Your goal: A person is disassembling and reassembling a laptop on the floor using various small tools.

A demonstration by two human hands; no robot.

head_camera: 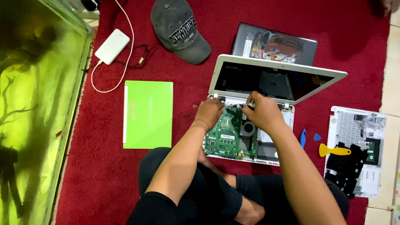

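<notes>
Left hand pressed on green board near laptop hinge, steadying; right hand pinching something small at hinge, unclear what. On red carpet.

Posture: seated cross-legged, knees in dark fabric, both forearms extended forward and converging.
Left arm: bare, angled up and to the right from the lower centre; thin bracelet at the wrist.
Left hand: palm down, fingers curled under, knuckles up.
Right arm: bare, runs from the lower right up and to the left.
Right hand: palm down, fingers bunched at the tips, pinching; what they pinch is hidden.
Spacing: hands near each other, not touching.
</notes>
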